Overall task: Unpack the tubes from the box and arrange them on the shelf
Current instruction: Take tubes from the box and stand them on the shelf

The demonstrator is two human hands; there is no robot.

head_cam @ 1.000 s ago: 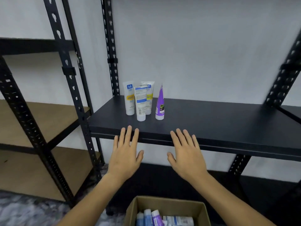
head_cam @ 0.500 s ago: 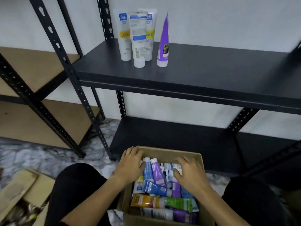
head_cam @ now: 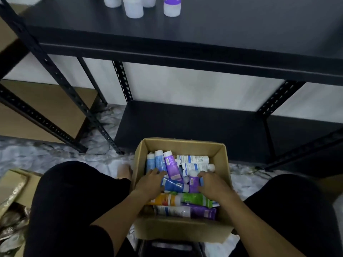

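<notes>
An open cardboard box point(head_cam: 182, 144) stands between my knees, filled with lying tubes: light blue point(head_cam: 159, 160), purple point(head_cam: 171, 165), white point(head_cam: 193, 158), orange point(head_cam: 163, 199), green point(head_cam: 196, 198). My left hand point(head_cam: 150, 183) is inside the box at its left, fingers curled over a light blue tube just above a dark blue one point(head_cam: 173, 184). My right hand point(head_cam: 213, 185) is at the box's right, fingers curled on a purple tube with a white cap point(head_cam: 193, 179). Several tubes point(head_cam: 134, 9) stand cap-down at the top, on the black shelf point(head_cam: 213, 36).
A lower black shelf point(head_cam: 185, 127) sits just behind the box. Black perforated uprights point(head_cam: 61, 80) run diagonally at left, with wooden shelves point(head_cam: 46, 101) behind them. Flattened cardboard point(head_cam: 13, 184) lies at lower left on the marble floor. My knees flank the box.
My view has dropped from the shelf to the box. Both hands left the shelf's front edge, went down into the box and now curl onto tubes.
</notes>
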